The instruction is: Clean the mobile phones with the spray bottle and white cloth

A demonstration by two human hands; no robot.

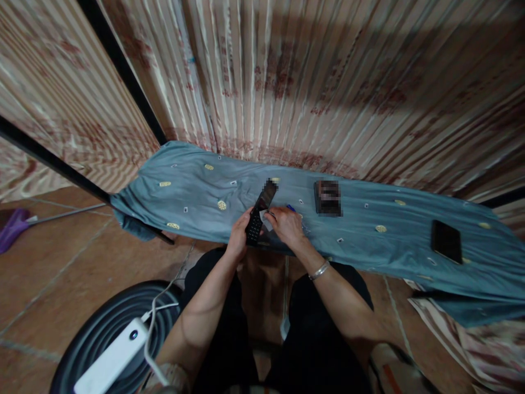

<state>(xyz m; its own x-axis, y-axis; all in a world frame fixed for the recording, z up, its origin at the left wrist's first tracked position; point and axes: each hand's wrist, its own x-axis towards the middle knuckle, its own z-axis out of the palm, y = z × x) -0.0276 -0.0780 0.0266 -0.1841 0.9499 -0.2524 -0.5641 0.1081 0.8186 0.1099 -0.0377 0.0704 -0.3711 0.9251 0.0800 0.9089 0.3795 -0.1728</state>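
At the centre of the frame, the left hand (pixel 239 236) grips a black keypad phone (pixel 260 214) by its lower end, with the fingers curled around the left edge of the keypad section and closed on it. The long axis of the phone runs from lower left to upper right, so the screen end projects up and away from the person, over the blue cloth (pixel 192 191) that covers the table. The right hand (pixel 287 225) sits just to the right of the phone, touching or nearly touching its right edge; its fingers are bent and drawn together around a small pale object (pixel 267 221), possibly a wipe or scrap of paper, held against the phone. Whether that object is pinched between thumb and forefinger cannot be determined at this resolution. Both hands are therefore at the phone, the left carrying it and the right working at its side. A small blue item (pixel 291 208), partly hidden, shows just above the right knuckles. A bracelet (pixel 319 270) circles the right wrist. Further right on the cloth lies a dark rectangular device (pixel 327 197), and well apart, toward the right edge, a flat black phone (pixel 446 241). In the lower left of the frame, a white power strip (pixel 112 358) rests on a dark round rim (pixel 82 339).
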